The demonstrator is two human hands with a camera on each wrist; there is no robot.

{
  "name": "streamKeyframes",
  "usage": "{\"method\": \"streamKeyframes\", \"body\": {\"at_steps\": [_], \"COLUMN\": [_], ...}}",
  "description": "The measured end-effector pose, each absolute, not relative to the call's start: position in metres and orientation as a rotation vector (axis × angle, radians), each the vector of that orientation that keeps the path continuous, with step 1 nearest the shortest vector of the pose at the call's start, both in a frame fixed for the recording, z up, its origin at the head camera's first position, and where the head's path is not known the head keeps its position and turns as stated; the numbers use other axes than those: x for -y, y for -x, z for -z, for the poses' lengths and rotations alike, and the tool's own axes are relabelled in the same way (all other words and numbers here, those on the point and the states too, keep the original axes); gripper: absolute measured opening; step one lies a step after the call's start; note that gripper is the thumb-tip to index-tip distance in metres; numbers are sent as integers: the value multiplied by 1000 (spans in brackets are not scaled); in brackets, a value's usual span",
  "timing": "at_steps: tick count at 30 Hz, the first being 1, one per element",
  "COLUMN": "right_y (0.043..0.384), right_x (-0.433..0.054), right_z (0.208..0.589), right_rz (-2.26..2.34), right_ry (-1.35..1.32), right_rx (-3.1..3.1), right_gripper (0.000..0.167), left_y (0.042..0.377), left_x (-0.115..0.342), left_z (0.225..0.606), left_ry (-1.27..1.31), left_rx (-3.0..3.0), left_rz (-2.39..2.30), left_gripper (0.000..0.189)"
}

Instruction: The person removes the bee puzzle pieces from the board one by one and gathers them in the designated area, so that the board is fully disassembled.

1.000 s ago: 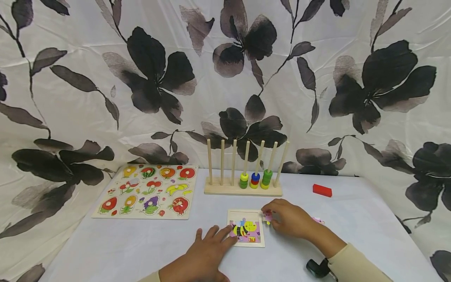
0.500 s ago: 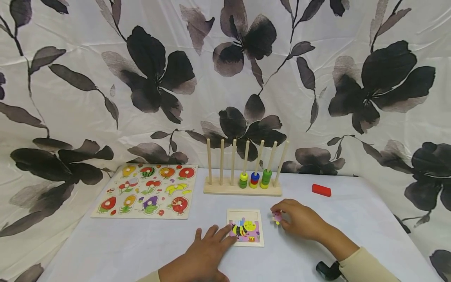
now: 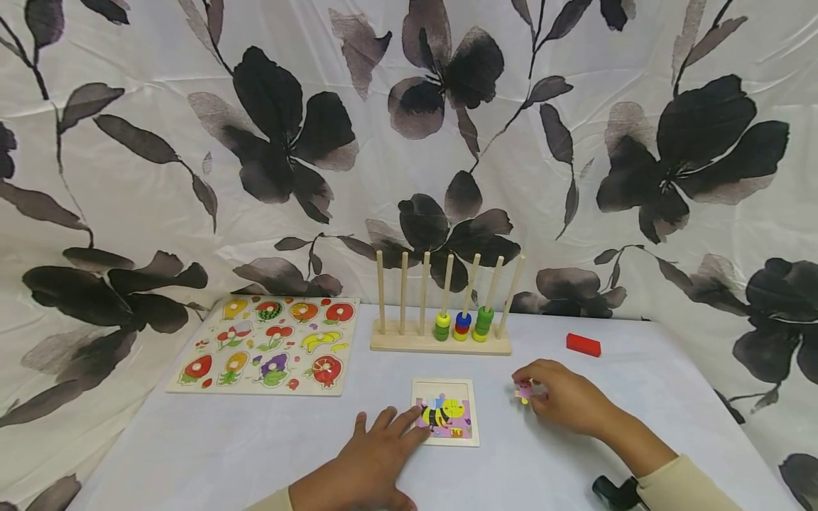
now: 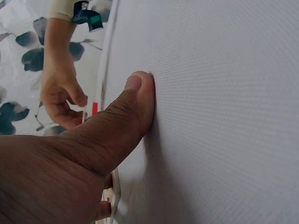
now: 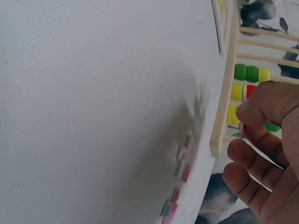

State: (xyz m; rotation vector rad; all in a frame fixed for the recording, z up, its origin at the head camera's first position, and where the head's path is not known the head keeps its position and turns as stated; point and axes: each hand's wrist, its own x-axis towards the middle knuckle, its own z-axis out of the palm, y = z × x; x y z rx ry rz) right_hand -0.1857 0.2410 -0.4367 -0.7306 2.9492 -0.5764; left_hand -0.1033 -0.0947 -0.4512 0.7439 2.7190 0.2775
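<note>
While my right hand [image 3: 565, 397] pinches a pink puzzle piece [image 3: 523, 391] above the counter [image 3: 255, 440], my left hand [image 3: 377, 454], fingers spread, touches the left side of the bee puzzle [image 3: 452, 411], which lies before the pegged wooden stand [image 3: 441, 343].

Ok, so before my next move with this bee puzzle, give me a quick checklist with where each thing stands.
1. Frame steadied: ok, left hand has its fingertips on the left side of the puzzle frame.
2. Piece secured: ok, right hand pinches a pink piece.
3. Piece over the frame: not ok, it is held apart, off to the right.
4. Piece turned the right way: cannot tell, fingers partly cover it.
5. Picture filled: not ok, bare wood shows along the top, and two loose pieces lie on the table.
</note>
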Motion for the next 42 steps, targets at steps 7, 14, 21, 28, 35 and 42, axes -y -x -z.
{"method": "streamKeyframes", "body": {"at_steps": [7, 14, 21, 28, 35, 42], "right_y": [182, 180, 178, 177, 177, 177], "right_x": [-257, -267, -279, -288, -295, -305], "right_z": [437, 438, 437, 439, 440, 443], "right_rz": [586, 600, 603, 585, 569, 566], "right_ry": [776, 753, 739, 723, 657, 631], "right_rx": [-2976, -2985, -3002, -3019, -3023, -3029], "right_gripper": [36, 36, 37, 36, 38, 38], "left_y": [103, 103, 103, 103, 102, 101], "left_x": [94, 94, 94, 94, 95, 95], "left_z": [450, 449, 448, 448, 449, 449], "left_ry": [-741, -747, -750, -749, -765, -774], "left_rx": [-2719, -2720, -2725, -2723, -2733, -2742], "left_rz": [-267, -262, -265, -272, -288, -289], "left_gripper": [105, 105, 105, 104, 104, 103]}}
